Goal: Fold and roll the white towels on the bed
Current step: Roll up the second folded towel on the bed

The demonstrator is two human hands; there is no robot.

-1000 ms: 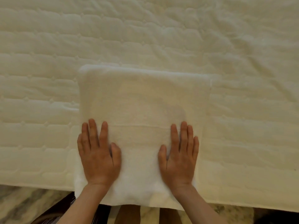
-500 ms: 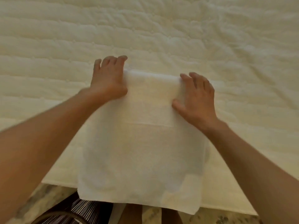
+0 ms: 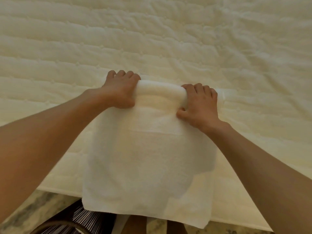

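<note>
Towel: the folded white towel (image 3: 148, 157) lies mid-frame at the bed's near edge, its lower end overhanging. Its top edge is turned into a small roll (image 3: 160, 89).
Left hand (image 3: 120, 89): curled over the roll's left end, gripping it.
Right hand (image 3: 199, 103): curled over the right end, thumb tucked under.
Doing it well: keep both ends level and tight, or the roll will likely cone.
Surface: soft, quilted cream bed (image 3: 152, 39).
Room: marbled floor (image 3: 42, 210), lower left.
</note>
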